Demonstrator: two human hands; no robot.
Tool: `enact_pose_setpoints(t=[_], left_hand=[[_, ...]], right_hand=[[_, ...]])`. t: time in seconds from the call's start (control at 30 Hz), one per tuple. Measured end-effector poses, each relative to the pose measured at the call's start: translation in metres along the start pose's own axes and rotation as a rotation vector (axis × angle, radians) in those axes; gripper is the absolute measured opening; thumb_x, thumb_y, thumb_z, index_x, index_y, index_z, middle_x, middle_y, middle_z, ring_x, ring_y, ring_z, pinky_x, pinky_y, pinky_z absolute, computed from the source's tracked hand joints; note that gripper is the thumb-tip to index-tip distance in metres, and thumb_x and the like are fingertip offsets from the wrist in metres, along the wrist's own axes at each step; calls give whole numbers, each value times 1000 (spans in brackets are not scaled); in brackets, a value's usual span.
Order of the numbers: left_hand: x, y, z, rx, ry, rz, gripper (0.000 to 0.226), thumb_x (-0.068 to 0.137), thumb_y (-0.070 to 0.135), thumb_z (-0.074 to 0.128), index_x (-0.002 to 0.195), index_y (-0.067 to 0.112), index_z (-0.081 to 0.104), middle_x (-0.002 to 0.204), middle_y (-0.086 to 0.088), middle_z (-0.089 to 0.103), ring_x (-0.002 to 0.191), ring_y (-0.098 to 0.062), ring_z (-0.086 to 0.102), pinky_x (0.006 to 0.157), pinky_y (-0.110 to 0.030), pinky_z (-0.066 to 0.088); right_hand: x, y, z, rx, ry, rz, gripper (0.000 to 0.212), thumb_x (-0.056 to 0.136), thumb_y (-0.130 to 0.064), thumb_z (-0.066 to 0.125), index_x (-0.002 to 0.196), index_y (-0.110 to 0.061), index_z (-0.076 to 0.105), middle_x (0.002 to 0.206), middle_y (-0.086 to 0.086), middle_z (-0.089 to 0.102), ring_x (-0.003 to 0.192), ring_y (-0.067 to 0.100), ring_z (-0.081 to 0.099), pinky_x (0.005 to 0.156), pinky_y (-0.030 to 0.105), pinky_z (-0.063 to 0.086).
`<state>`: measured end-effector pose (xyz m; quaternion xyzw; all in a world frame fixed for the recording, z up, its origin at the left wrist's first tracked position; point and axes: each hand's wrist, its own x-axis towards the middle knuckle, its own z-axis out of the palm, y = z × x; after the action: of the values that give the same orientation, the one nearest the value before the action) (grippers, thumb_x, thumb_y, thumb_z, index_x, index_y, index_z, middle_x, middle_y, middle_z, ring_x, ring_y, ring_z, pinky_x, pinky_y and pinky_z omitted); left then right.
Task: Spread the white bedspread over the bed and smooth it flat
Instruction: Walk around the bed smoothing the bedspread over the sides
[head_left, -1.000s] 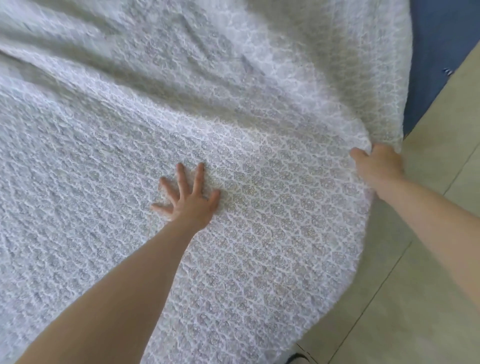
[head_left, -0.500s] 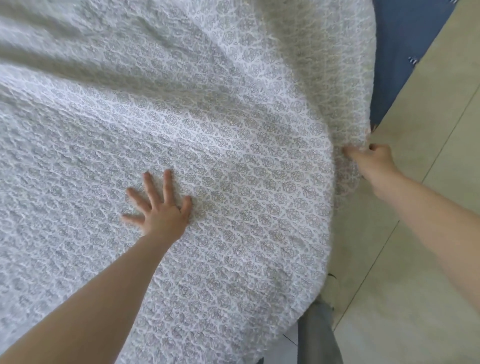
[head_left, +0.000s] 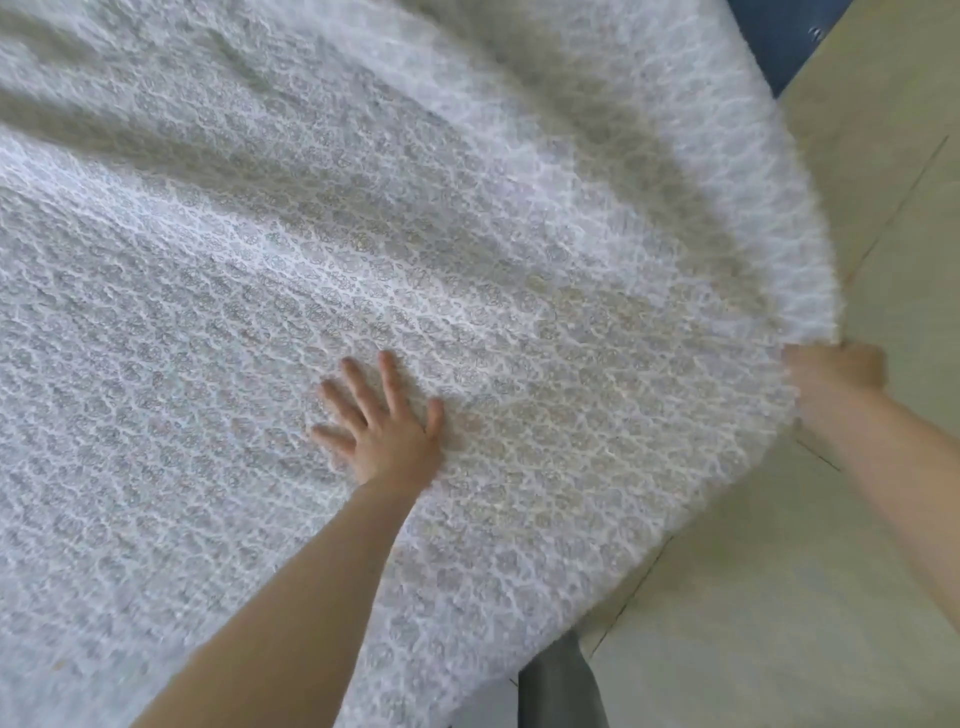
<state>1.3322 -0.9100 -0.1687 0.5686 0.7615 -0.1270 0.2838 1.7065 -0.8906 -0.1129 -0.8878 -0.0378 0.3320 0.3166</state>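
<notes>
The white bedspread (head_left: 415, 234) is lying across the bed, filling nearly the whole view, its patterned weave running out to a curved right edge that is hanging over the pale tiled floor (head_left: 831, 571). The left hand (head_left: 382, 423) is pressing palm-down on the cloth near the middle, fingers (head_left: 358, 389) straight and fanned apart, thumb out to the right. Over at the edge, the right hand (head_left: 836, 366) is gripping the hem, fingers curled round a bunch of the fabric, though blur is softening the detail there. Broad folds and shaded ripples are crossing the upper part of the cloth. A dark blue patch (head_left: 779, 36) is showing at the top right corner, and a grey trouser leg (head_left: 561, 686) is peeking in at the bottom.
</notes>
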Motion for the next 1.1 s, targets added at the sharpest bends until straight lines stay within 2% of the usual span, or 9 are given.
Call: enact_pose_setpoints(t=[0.2, 0.3, 0.4, 0.6, 0.73, 0.8, 0.93, 1.0, 1.1], left_hand=[[0, 2, 4, 25, 11, -30, 76, 97, 66, 12, 148, 34, -34, 154, -8, -41, 142, -38, -34, 112, -70, -11], [-2, 11, 3, 26, 20, -49, 76, 96, 67, 11, 145, 34, -37, 151, -7, -44, 141, -39, -35, 111, -73, -5], [-11, 37, 11, 32, 7, 81, 76, 93, 72, 11, 144, 41, -36, 151, 1, -47, 138, -39, -39, 106, -75, -14], [-10, 79, 21, 76, -12, 105, 74, 80, 77, -5, 139, 48, -40, 148, 6, -51, 137, -37, -41, 105, -78, -10], [-10, 77, 20, 94, -27, 100, 74, 81, 77, -5, 139, 47, -41, 148, 5, -51, 136, -37, -42, 105, -78, -9], [-11, 77, 20, 90, -26, 115, 73, 85, 76, -1, 139, 47, -40, 148, 6, -50, 136, -37, -41, 105, -78, -10], [-11, 78, 20, 93, -29, 103, 73, 88, 75, 4, 140, 48, -39, 148, 7, -50, 137, -37, -41, 105, -77, -10], [-11, 79, 21, 108, -24, 105, 72, 88, 75, 4, 139, 48, -39, 148, 7, -50, 138, -37, -41, 106, -77, -9], [-11, 79, 20, 110, -31, 104, 73, 88, 75, 4, 140, 47, -39, 149, 6, -50, 138, -37, -40, 105, -77, -9]], right_hand=[[14, 17, -8, 87, -292, 129, 42, 74, -11, 74, 113, -2, 60, 82, 10, 60, 56, 20, 44, 48, 26, 46], [5, 0, -6, 297, -583, 179, 36, 81, -17, 73, 115, -11, 64, 115, 13, 71, 84, 28, 68, 90, 47, 54], [4, -9, -1, 202, -773, 151, 25, 86, -18, 70, 111, -16, 67, 105, 4, 76, 96, 21, 72, 84, 43, 54], [61, 37, -35, -26, -287, 134, 54, 84, -29, 76, 130, -9, 56, 114, 5, 62, 66, 24, 56, 57, 30, 45], [67, 49, -34, 63, -501, 304, 50, 79, -28, 77, 124, -15, 59, 127, 6, 60, 96, 28, 66, 72, 36, 54], [61, 48, -44, 177, -555, 329, 37, 83, -23, 72, 117, -14, 61, 110, 6, 71, 95, 25, 70, 82, 42, 53], [59, 72, -70, 133, -365, 294, 3, 91, -9, 62, 91, -12, 61, 65, -1, 68, 45, 8, 62, 57, 26, 42], [59, 76, -67, -180, -258, 163, 14, 89, -6, 63, 78, -9, 56, 74, 10, 59, 53, 20, 57, 53, 26, 36], [63, 55, -40, -630, -257, -9, 46, 88, -5, 60, 129, 7, 43, 119, 26, 55, 104, 37, 57, 71, 31, 44]])
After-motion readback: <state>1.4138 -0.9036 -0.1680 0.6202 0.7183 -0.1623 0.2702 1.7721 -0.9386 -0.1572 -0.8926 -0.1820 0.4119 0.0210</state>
